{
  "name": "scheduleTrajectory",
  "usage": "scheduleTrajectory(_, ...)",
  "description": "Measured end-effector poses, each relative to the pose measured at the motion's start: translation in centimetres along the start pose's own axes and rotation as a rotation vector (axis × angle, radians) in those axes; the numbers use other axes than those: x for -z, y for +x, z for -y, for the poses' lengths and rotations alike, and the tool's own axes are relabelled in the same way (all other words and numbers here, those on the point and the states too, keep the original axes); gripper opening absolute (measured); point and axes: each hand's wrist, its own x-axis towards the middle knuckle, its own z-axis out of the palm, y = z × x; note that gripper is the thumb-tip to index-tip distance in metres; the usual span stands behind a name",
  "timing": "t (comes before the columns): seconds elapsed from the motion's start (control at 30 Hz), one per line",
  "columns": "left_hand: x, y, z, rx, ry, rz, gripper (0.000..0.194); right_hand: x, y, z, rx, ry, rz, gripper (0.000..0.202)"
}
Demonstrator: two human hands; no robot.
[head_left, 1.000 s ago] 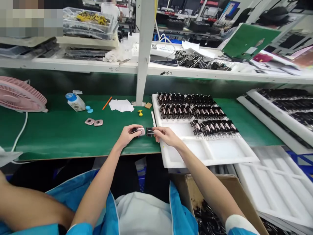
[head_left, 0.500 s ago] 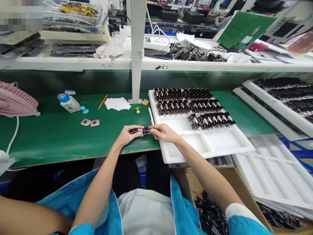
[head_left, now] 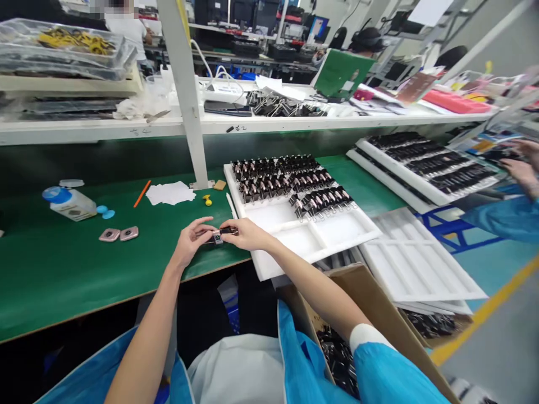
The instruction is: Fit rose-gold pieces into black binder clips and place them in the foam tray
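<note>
Above the green mat's front edge, a small pink watch case (head_left: 218, 238) with a round dark sensor on its back is between my hands. The fingers of my left hand (head_left: 189, 242) close on its left side, where thin wire clip handles show. My right hand (head_left: 249, 233) pinches a black binder clip (head_left: 228, 230) at the case's right side. Its fingers partly hide the clip. Two more pink watch cases (head_left: 109, 234) lie side by side on the mat to the left. Right of my hands, rows of clipped watch cases (head_left: 324, 202) stand in a white tray (head_left: 269, 213).
A bottle with a blue cap (head_left: 71, 203), an orange stick (head_left: 142, 193), white paper (head_left: 170, 193) and a yellow piece (head_left: 207, 200) lie behind my hands. A cardboard box (head_left: 357, 280) of clips stands below right. A co-worker's hands (head_left: 520, 168) are at far right.
The view has swung right, bringing a co-worker's hands and sleeve into sight. The watch case between my hands now shows its sensor side, and my left fingers have lifted and spread somewhat.
</note>
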Motion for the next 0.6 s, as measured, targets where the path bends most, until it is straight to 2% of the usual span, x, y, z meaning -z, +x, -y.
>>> scheduleTrajectory(0.13,-0.1,0.4,0.1,-0.086,-0.166,-0.149,0.058,2.6,-3.9,-0.2,-0.183,0.301,-0.247,0.031)
scheduleTrajectory(0.2,-0.2,0.4,0.1,-0.078,-0.161,-0.165,0.056,5.0,-6.4,-0.8,-0.225,0.311,-0.416,0.038)
scheduleTrajectory(0.3,-0.4,0.3,0.0,-0.069,-0.143,-0.172,0.056,8.6,-9.3,-2.8,-0.230,-0.018,-0.725,0.035)
scheduleTrajectory(0.37,-0.4,0.3,0.0,-0.069,-0.142,-0.170,0.055,10.3,-10.3,-4.6,-0.249,-0.294,-0.846,0.029)
scheduleTrajectory(0.47,-0.3,0.2,0.0,-0.068,-0.132,-0.150,0.054,11.4,-10.4,-7.1,-0.304,-0.545,-0.843,0.025)
scheduleTrajectory(0.6,-0.2,0.1,0.0,-0.065,-0.117,-0.153,0.052,11.1,-9.4,-9.1,-0.353,-0.624,-0.778,0.023)
